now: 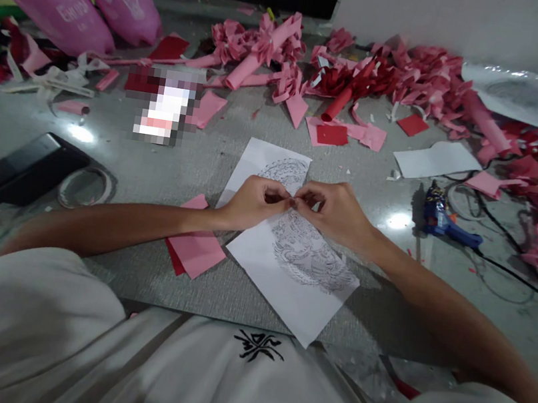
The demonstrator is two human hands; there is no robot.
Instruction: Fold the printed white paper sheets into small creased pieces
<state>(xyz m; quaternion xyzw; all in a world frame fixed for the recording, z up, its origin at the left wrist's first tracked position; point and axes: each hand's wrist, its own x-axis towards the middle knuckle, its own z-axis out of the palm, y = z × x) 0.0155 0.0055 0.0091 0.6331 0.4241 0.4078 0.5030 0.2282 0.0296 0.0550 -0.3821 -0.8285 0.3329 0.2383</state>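
White paper printed with a dark line drawing (311, 255) lies at the middle of the table, spread at two angles, one part above my hands and one below. Whether it is one sheet or two pieces I cannot tell. My left hand (261, 202) is closed, thumb and fingers pinching the paper near its middle. Just beside it, my right hand (331, 209) pinches at the same spot, and the fingertips of both hands meet. The exact edge between them is hidden. Under my left forearm rest pink paper squares (198, 251) with a red one partly beneath.
A blue glue gun (448, 221) with a black cord lies right. Pink and red paper strips (428, 84) heap along the back. On the left are a black box-shaped device (31, 166), a tape roll (84, 187), a blurred phone (166, 109) and pink bottles (70, 10).
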